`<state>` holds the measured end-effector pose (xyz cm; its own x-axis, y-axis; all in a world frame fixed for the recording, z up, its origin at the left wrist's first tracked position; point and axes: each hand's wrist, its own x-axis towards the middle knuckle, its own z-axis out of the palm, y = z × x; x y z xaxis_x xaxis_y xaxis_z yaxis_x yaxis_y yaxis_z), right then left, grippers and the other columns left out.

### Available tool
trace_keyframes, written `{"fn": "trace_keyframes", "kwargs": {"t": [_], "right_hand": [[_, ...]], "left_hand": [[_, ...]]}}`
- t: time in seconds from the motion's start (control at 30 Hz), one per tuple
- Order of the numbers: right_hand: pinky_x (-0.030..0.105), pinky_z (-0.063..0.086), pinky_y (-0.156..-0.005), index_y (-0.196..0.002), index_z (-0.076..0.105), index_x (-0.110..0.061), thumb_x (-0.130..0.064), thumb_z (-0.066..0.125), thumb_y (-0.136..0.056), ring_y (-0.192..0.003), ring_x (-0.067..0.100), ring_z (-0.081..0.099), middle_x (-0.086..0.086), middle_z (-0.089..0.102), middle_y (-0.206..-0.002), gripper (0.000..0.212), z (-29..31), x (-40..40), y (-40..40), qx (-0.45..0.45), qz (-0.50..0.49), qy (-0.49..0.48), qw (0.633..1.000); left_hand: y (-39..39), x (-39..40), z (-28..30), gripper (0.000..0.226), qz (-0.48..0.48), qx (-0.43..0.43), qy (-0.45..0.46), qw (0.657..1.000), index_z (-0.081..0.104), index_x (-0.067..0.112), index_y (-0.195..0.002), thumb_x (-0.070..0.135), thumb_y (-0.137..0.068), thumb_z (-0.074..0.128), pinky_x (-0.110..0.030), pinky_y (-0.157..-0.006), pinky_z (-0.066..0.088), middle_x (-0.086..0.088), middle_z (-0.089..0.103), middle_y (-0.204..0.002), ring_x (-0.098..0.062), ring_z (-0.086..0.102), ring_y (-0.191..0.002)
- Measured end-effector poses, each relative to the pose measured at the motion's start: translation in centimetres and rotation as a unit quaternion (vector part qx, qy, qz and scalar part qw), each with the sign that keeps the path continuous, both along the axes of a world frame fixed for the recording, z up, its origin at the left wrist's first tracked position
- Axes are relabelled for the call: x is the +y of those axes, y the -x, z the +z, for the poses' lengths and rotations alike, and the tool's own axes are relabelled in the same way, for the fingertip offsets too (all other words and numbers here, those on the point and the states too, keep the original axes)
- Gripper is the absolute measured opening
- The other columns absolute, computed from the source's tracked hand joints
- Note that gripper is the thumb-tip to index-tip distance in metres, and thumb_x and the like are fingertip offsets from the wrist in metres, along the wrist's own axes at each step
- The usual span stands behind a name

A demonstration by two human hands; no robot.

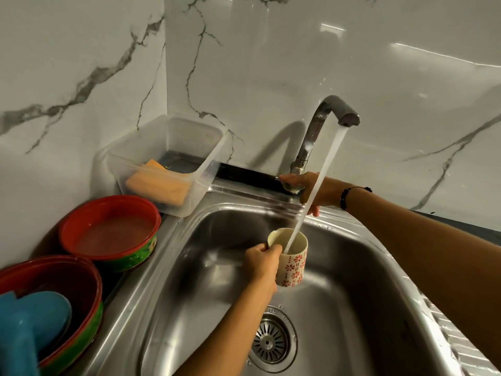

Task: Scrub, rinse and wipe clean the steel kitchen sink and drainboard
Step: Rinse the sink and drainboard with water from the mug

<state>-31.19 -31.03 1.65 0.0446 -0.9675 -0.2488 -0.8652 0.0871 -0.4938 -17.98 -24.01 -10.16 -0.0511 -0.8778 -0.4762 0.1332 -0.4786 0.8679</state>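
Note:
The steel sink (pixel 352 280) fills the lower middle, with its round drain strainer (pixel 269 341) near the front. Its ribbed drainboard (pixel 461 340) runs off to the right. Water streams from the curved tap (pixel 320 123) into a cream mug with red flowers (pixel 294 263). My left hand (pixel 261 263) grips the mug upright over the basin. My right hand (pixel 309 189) holds the tap's handle at its base, fingers wrapped around it.
A clear plastic tub (pixel 206 169) holding an orange sponge (pixel 157 183) stands at the back left by the marble wall. Two red and green bowls (pixel 108 229) (pixel 81 278) sit on the left counter; the nearer one holds a blue item (pixel 29 321).

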Motion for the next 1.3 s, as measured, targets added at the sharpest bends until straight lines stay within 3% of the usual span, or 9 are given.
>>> {"fn": "trace_keyframes", "kwargs": {"t": [0.13,0.27,0.4,0.63,0.87,0.97,1.07,1.2,1.3], "right_hand": [[0.013,0.042,-0.038,-0.144,0.033,-0.017,0.005,0.048,-0.091,-0.047,0.012,0.057,0.018,0.035,-0.144,0.06,0.1,0.2,-0.3,-0.011,-0.01,0.015,1.0],[0.012,0.042,-0.038,-0.144,0.032,-0.016,0.006,0.047,-0.091,-0.052,0.015,0.055,0.018,0.036,-0.143,0.059,-0.1,0.3,-0.4,-0.005,-0.011,0.024,1.0],[0.013,0.041,-0.035,-0.141,0.036,-0.009,-0.005,0.042,-0.096,-0.034,0.005,0.053,0.022,0.04,-0.14,0.046,0.1,0.3,-0.6,-0.051,-0.048,0.019,0.997],[0.013,0.043,-0.037,-0.142,0.035,-0.015,0.005,0.045,-0.092,-0.043,0.01,0.056,0.02,0.038,-0.14,0.055,-0.1,0.1,-0.3,-0.017,-0.014,0.028,0.999],[0.013,0.04,-0.035,-0.141,0.038,-0.011,0.001,0.043,-0.094,-0.046,0.015,0.055,0.031,0.04,-0.137,0.048,0.1,0.4,-0.8,-0.057,-0.042,0.031,0.997],[0.013,0.041,-0.035,-0.139,0.04,-0.01,-0.003,0.042,-0.095,-0.034,0.005,0.053,0.029,0.041,-0.137,0.045,0.4,0.4,-0.8,-0.069,-0.059,0.029,0.995],[0.014,0.041,-0.035,-0.14,0.04,-0.01,-0.004,0.044,-0.095,-0.034,0.004,0.054,0.023,0.043,-0.137,0.045,0.6,0.3,-0.8,-0.064,-0.059,0.026,0.996],[0.016,0.044,-0.042,-0.14,0.041,-0.019,0.008,0.051,-0.087,-0.048,0.012,0.056,0.031,0.056,-0.118,0.06,0.7,0.0,-0.6,0.018,-0.021,0.034,0.999],[0.015,0.043,-0.04,-0.138,0.044,-0.014,0.002,0.05,-0.09,-0.05,0.015,0.056,0.031,0.053,-0.122,0.051,0.5,0.1,-0.7,-0.024,-0.038,0.034,0.998]], "left_hand": [[-0.1,-0.2,-0.1,0.004,0.015,0.007,-0.015,1.0,0.062,0.015,-0.089,0.016,-0.085,0.063,-0.039,-0.077,0.053,-0.002,0.058,-0.083,-0.021,0.055,-0.083],[-0.3,-0.2,0.2,0.005,0.008,0.003,-0.008,1.0,0.063,0.016,-0.084,0.011,-0.083,0.06,-0.039,-0.079,0.053,-0.009,0.065,-0.094,-0.02,0.057,-0.082],[0.0,-0.4,0.2,0.022,0.002,0.009,0.003,1.0,0.067,0.009,-0.104,0.008,-0.083,0.059,-0.035,-0.077,0.049,-0.008,0.066,-0.095,-0.018,0.056,-0.081],[0.4,-0.4,0.2,0.024,-0.013,0.008,0.019,1.0,0.067,0.01,-0.106,0.01,-0.084,0.06,-0.036,-0.078,0.051,-0.006,0.065,-0.095,-0.018,0.056,-0.084],[0.4,-0.5,0.1,0.021,-0.019,0.009,0.028,0.999,0.067,0.011,-0.103,0.01,-0.083,0.06,-0.033,-0.073,0.05,-0.003,0.062,-0.088,-0.016,0.055,-0.079],[0.3,-0.6,0.1,0.019,-0.018,-0.003,0.03,0.999,0.069,0.011,-0.098,0.009,-0.082,0.06,-0.024,-0.059,0.045,0.002,0.059,-0.071,-0.009,0.051,-0.061],[0.0,-0.8,0.0,0.016,-0.015,-0.018,0.019,1.0,0.067,0.012,-0.096,0.01,-0.082,0.059,-0.019,-0.043,0.035,0.001,0.049,-0.051,-0.008,0.037,-0.041],[-0.1,-1.0,-0.2,0.013,-0.017,-0.025,-0.002,1.0,0.067,0.007,-0.09,0.011,-0.08,0.059,-0.019,-0.04,0.032,0.0,0.044,-0.043,-0.008,0.033,-0.034],[-0.1,-1.0,-0.3,0.007,-0.028,-0.02,-0.014,0.999,0.065,0.005,-0.081,0.008,-0.079,0.059,-0.02,-0.042,0.034,0.002,0.042,-0.039,-0.006,0.031,-0.03]]}}
